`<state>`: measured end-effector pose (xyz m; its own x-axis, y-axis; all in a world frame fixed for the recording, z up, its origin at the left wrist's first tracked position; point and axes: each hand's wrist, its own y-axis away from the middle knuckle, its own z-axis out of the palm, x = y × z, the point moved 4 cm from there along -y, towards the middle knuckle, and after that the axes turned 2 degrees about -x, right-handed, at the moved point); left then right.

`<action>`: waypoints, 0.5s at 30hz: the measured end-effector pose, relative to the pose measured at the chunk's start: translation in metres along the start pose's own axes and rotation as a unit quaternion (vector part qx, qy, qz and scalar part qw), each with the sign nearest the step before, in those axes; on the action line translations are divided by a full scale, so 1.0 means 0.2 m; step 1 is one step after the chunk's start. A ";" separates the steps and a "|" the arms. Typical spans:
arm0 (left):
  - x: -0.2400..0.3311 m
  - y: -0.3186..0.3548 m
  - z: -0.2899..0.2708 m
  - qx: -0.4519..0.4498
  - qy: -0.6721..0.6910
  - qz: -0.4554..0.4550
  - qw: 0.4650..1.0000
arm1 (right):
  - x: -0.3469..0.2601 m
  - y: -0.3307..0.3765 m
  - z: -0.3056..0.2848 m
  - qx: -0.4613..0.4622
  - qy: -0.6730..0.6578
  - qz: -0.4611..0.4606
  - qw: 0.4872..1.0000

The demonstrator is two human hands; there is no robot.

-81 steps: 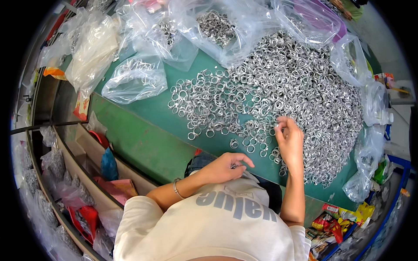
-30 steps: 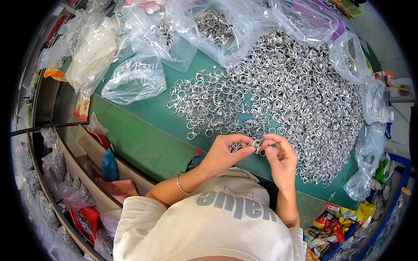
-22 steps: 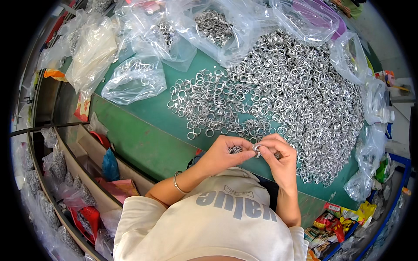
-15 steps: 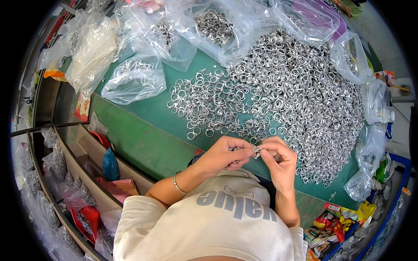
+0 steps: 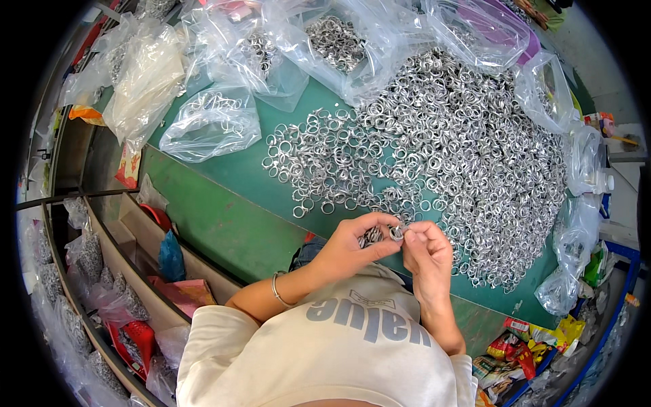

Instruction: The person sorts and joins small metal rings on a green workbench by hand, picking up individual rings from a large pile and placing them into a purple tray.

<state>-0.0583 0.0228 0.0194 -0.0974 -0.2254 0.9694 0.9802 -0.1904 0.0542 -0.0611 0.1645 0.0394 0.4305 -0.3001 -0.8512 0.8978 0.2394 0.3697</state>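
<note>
left hand pinches ring, cups more rings; right hand close beside, grip unclear; pile beyond fingers likely left.

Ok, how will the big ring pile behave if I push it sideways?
The pile will probably spread rather than shift as one, since its rings lie loose. They look shiny and metallic, so likely stiff and slippery. Those lying flat should slide rather than roll.

Worktable: green, two shades, scuffed near edge
Left shelving: tan partitions, dark-edged compartments
Right rack: blue frame
Upper-right surface: pale grey, floor or wall unclear
Light: bright, fairly even
</note>
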 end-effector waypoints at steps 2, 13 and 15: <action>0.01 0.01 -0.02 -0.011 -0.060 -0.008 0.998 | 0.01 0.00 -0.01 -0.013 0.006 0.013 1.000; 0.05 0.02 -0.04 -0.038 -0.061 -0.033 0.997 | -0.06 -0.02 0.02 0.004 0.301 -0.116 0.946; 0.04 0.02 -0.03 -0.014 -0.076 0.006 0.997 | -0.10 -0.02 0.04 0.002 0.370 -0.133 0.919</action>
<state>-0.0567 0.0142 0.0264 -0.0562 -0.0806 0.9952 0.9757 -0.2158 0.0377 -0.0719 0.1628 0.0586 0.0151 0.3641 -0.9312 0.9634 0.2441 0.1111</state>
